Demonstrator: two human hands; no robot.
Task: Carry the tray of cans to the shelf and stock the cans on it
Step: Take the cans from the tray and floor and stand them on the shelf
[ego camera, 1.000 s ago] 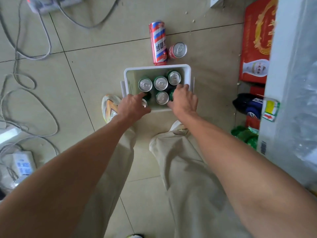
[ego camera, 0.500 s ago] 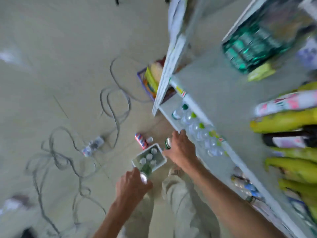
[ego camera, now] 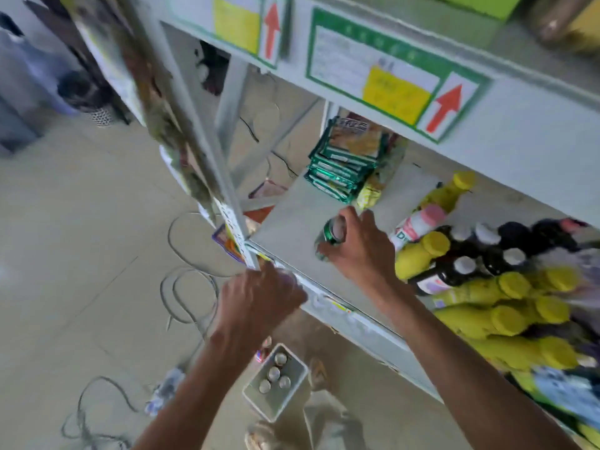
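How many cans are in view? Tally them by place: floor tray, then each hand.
Cans in the white tray: 4
Green can in the right hand: 1
Left hand: too blurred to count
Total: 5

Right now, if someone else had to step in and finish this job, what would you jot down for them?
Right hand: closed on a green can, over the bare part of the middle shelf, can not yet set down.
Left hand: at the shelf's front edge, curled around something; too blurred to confirm a can.
White tray: on the floor beside the person's feet, four cans standing in it. Another can lies on the floor next to it.
Done: tray brought to the shelf.
Left: no stocked cans show on the shelf yet. Place the held can, then shelve those in the tray.
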